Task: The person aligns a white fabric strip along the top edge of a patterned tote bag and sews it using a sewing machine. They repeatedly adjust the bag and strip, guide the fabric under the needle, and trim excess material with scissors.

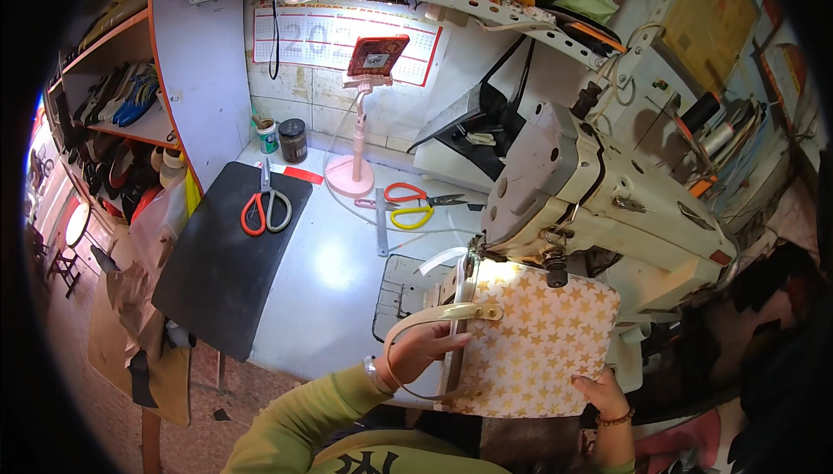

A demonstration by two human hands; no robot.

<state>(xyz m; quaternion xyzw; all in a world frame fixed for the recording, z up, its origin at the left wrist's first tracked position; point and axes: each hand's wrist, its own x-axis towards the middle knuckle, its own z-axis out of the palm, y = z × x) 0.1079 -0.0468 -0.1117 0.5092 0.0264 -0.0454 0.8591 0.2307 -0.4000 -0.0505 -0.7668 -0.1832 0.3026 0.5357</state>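
A white bag patterned with gold stars (534, 344) lies under the head of a large cream sewing machine (607, 187). Its upper left corner is close to the needle area, lit by a bright lamp. A pale gold strap handle (408, 322) loops out from the bag's left side. My left hand (421, 348) reaches through that loop and grips the bag's left edge, fingers partly hidden. At the lower right edge, my right hand (603, 391) pinches the bag, thumb on top and the other fingers mostly underneath. A white strip (441, 260) curls out beside the needle area.
Red-and-yellow-handled scissors (412, 205) and a metal ruler (382, 222) lie behind the bag on the white table. Another pair of scissors (266, 205) rests on a black board (230, 257) at left. A pink phone stand (354, 166) and two jars stand at the back.
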